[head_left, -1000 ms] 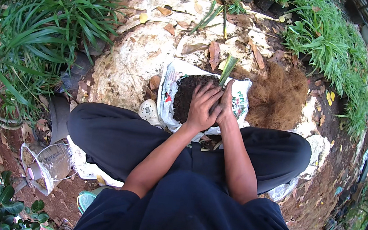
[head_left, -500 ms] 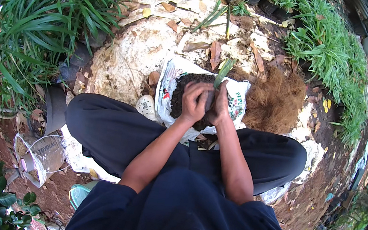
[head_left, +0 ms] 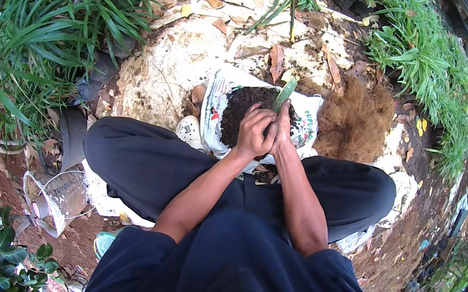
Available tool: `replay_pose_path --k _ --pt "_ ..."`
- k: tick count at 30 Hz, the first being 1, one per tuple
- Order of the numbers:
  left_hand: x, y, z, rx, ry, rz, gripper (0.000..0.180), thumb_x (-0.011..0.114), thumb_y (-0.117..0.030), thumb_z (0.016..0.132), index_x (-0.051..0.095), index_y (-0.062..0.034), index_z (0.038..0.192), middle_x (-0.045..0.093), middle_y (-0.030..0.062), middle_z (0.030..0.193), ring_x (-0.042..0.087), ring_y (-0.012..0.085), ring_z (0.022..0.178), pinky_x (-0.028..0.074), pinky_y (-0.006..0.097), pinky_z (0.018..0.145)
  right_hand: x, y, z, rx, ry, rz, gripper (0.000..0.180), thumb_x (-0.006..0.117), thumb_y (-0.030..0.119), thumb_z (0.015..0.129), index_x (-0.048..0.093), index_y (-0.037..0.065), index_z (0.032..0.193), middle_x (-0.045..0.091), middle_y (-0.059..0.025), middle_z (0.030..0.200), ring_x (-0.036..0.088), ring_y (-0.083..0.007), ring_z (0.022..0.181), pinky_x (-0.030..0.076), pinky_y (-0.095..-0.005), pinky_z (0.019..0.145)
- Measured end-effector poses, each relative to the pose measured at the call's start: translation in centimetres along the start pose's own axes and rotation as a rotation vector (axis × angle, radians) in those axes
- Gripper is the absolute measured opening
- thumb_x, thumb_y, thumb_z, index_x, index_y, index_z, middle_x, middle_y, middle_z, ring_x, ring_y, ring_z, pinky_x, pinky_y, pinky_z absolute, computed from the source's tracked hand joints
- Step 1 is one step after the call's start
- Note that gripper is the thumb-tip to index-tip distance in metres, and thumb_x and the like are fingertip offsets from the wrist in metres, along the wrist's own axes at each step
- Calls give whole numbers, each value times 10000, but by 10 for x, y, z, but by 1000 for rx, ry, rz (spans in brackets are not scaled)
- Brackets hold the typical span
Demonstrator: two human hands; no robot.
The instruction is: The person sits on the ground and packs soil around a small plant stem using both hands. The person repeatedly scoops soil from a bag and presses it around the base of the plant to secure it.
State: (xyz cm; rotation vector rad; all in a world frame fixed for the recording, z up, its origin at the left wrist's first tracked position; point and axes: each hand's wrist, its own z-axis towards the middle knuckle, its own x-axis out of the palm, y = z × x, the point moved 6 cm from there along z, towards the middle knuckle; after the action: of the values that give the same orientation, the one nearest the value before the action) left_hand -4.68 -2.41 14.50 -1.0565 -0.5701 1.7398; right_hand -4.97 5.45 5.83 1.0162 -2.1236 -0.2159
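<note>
A thick green leaf cutting [head_left: 283, 96] stands up from between my two hands, tilted slightly right. My left hand [head_left: 257, 130] curls its fingers around the leaf's base from the left. Pressed against it from the other side, my right hand [head_left: 283, 126] is closed too, its thumb side along the leaf. The leaf's lower end, and whatever dark material surrounds it, is hidden by my fingers. Below and around them lies a heap of dark soil [head_left: 239, 108] on a white printed plastic sack [head_left: 215, 93] in front of my crossed legs.
Brown fibre [head_left: 358, 121] is piled right of the sack. Cut green leaves [head_left: 270, 14] and dry leaves [head_left: 277, 63] lie beyond it. Grassy plants [head_left: 72, 24] line the left, more [head_left: 427, 68] the right. A clear bucket [head_left: 64, 197] stands at my lower left, near a pale clog [head_left: 190, 131].
My hands have drawn together and closed around the leaf's base, covering the dark lump visible between them before. The leaf has shifted slightly.
</note>
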Motion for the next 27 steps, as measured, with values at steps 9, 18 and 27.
replay_pose_path --k 9,18,27 --pt "-10 26 18 -368 -84 -380 392 534 -318 948 688 32 1033 681 191 1089 634 314 1073 453 406 979 15 30 -13 11 28 -66 909 276 833 840 566 55 1210 618 -98 1118 594 -222 1046 458 -400 968" --pt "-11 5 10 -176 -152 -19 180 559 -134 878 683 -5 895 700 150 977 663 326 955 455 418 929 3 4 6 -78 -130 -19 736 314 721 920 582 44 1025 601 -76 931 593 -173 847 530 -342 761" --pt "-13 33 15 -349 -206 -214 183 578 -137 900 716 -26 946 705 136 1042 657 284 1020 450 380 953 17 24 -1 -84 -11 -6 759 267 723 930 576 67 1157 633 -56 1036 609 -190 967 487 -377 914"
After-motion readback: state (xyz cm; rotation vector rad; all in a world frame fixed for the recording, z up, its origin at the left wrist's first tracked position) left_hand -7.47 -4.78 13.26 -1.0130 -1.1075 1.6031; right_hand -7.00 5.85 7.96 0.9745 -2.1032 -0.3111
